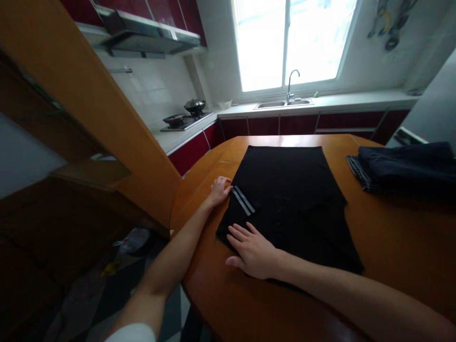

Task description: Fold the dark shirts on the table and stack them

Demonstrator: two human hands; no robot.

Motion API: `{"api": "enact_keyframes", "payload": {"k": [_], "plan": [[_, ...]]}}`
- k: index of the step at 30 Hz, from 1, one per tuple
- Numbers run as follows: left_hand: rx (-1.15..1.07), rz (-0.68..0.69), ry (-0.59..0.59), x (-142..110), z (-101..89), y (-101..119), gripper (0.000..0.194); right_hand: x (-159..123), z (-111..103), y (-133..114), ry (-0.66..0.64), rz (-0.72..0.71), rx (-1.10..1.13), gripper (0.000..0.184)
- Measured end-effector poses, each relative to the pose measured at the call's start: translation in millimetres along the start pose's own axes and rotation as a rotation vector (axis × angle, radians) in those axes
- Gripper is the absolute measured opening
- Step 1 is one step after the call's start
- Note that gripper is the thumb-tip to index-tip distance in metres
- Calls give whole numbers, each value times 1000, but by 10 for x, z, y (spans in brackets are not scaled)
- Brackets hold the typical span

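Observation:
A black shirt (292,175) lies spread on the wooden table (203,275), with a short row of buttons near its middle. Two pale grey stripes (244,200) cross its sleeve on the left side. My left hand (220,191) is at the shirt's left edge beside the stripes, thumb and forefinger closed on the sleeve's edge. Palm down, my right hand (254,251) rests flat on the near left part of the shirt with its fingers spread.
Folded dark jeans (406,166) are stacked at the table's right. Beyond the table run a counter with a sink (274,104) and a stove with pans (195,106). A wooden cabinet panel (117,128) rises on the left. Bags (133,241) lie on the floor.

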State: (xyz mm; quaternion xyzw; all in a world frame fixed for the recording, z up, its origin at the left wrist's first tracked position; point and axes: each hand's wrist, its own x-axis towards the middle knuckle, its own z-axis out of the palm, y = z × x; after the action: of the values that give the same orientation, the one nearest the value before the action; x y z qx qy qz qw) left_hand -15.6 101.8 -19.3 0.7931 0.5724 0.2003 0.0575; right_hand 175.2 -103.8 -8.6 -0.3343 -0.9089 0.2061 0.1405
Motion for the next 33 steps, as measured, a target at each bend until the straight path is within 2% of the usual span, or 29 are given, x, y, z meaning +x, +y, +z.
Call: {"api": "enact_keyframes", "payload": {"k": [3, 5, 6, 10, 14, 17, 21, 26, 29, 33], "plan": [[-47, 249, -61, -246, -11, 181, 36, -2, 7, -3, -5, 4, 1, 71], [-30, 388, -178, -414, 27, 262, 44, 0, 19, -1, 4, 4, -1, 70], [1, 408, -239, -482, 47, 285, 48, 1, 27, 2, 9, 5, -3, 70], [121, 326, -374, -589, 58, 282, 56, 6, 47, 12, 1, 9, -17, 65], [137, 298, -371, -580, -15, 237, 56, 2, 42, 15, -3, -13, -17, 62], [103, 347, -347, -658, -78, 197, 55, -7, 30, 18, 9, -16, -22, 62], [32, 460, -355, -891, -174, 122, 54, -9, 14, 27, 50, -31, -47, 60], [60, 481, -377, -1095, -227, -29, 52, 51, -2, 42, 91, -68, -116, 53], [101, 459, -389, -1135, -204, -98, 54, 31, -66, -67, 90, -71, -157, 47], [119, 464, -418, -1135, -203, -144, 58, -172, -242, -390, 187, -167, -234, 45]]}}
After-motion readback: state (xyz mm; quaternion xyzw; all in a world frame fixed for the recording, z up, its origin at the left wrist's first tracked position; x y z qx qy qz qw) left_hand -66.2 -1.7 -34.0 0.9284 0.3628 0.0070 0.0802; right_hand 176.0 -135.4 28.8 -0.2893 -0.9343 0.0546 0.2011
